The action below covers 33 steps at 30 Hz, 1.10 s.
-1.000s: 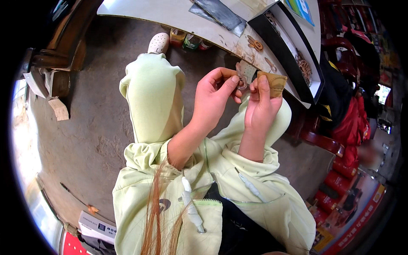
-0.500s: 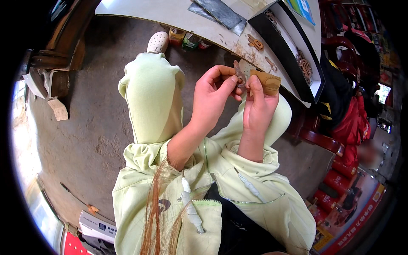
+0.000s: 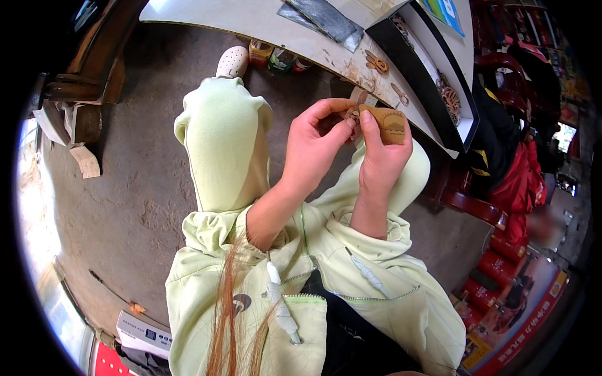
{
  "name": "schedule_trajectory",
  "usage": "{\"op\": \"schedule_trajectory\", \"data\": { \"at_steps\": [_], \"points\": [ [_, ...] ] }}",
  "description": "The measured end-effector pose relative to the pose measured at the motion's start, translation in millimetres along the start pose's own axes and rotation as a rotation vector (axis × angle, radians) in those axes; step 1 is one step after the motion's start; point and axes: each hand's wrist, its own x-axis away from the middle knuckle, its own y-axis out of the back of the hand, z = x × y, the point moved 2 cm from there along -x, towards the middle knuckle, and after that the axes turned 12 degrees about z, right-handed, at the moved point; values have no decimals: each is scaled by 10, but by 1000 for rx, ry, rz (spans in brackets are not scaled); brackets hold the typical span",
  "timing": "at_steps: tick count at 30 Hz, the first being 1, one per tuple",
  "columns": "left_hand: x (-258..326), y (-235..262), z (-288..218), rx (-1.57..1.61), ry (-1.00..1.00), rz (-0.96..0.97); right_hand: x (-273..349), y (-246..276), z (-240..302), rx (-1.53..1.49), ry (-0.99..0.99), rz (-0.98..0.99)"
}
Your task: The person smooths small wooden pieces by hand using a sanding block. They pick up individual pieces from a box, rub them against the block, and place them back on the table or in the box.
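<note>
here, small brown piece (image 3: 355, 114): between both hands, just short of the table's edge, partly hidden by fingers.
left hand (image 3: 313, 143): thumb and fingers pinching that piece.
right hand (image 3: 382, 160): thumb pressing a tan sheet (image 3: 392, 127) with a dark printed mark against the fingers behind it.
meeting point: the sheet's left edge is right at the piece; cannot tell whether they touch.
table (image 3: 238, 16): white, two loose brown pieces (image 3: 377, 63) near its edge.
black box (image 3: 411, 78): on the table, white inside, holding a brown heap (image 3: 448, 102).
dark grey sheets (image 3: 323, 22): left of the box.
</note>
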Motion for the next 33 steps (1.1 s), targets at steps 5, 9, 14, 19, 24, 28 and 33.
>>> {"op": "schedule_trajectory", "data": {
  "at_steps": [5, 9, 14, 19, 24, 28, 33],
  "points": [
    [-7, 14, 5, 6, -14, 33, 2, 8, -4, 30, 31, 25],
    [-9, 36, 35, 40, -12, 25, 10, 5, 17, 63, 40, 22],
    [1, 87, 75, -36, 34, 19, 22, -23, 16, 129, 37, 14],
    [13, 112, 51, -16, 30, -39, 31, -34, -18, 156, 30, 30],
    [19, 70, 54, -107, 88, 62, 26, -24, 20, 111, 21, -5],
    [22, 52, 27, -50, 69, 5, 42, 10, -3, 135, -12, 32],
    [16, 39, 61, -85, 74, 31, 46, -8, -6, 73, 12, -20]
  ]
}}
